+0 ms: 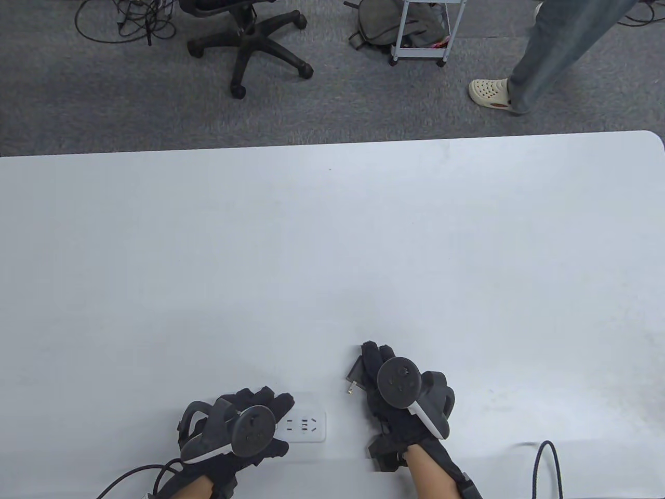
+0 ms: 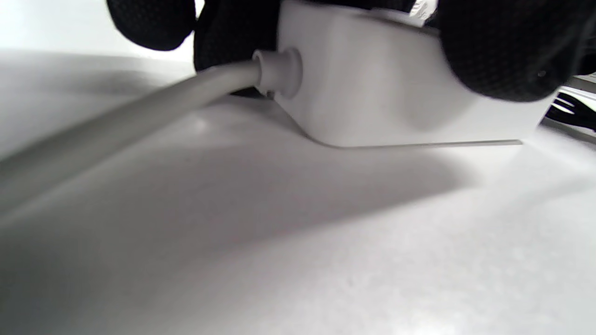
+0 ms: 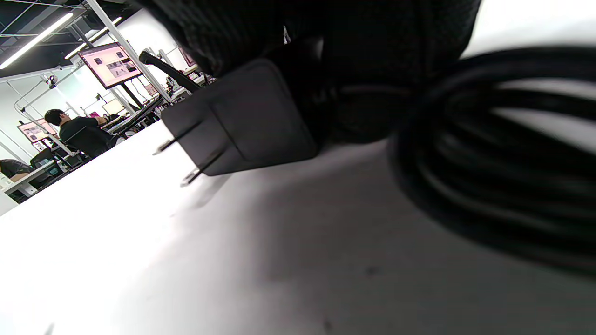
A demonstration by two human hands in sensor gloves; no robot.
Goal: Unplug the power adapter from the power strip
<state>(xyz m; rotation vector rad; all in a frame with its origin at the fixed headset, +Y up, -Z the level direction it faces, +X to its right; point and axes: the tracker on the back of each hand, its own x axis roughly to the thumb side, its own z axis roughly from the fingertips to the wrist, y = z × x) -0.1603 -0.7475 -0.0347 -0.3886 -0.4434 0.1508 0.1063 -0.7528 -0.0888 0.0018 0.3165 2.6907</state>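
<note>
The white power strip lies near the table's front edge, its sockets bare. My left hand rests on its left end and grips it; in the left wrist view gloved fingers wrap the strip's white body, with its grey cord running off left. My right hand holds the black power adapter to the right of the strip, apart from it. In the right wrist view the adapter is just above the table with its two prongs bare.
A coiled black cable hangs close under my right hand. Another black cable loops at the table's front right edge. Beyond the table's far edge are an office chair, a cart and a person's leg.
</note>
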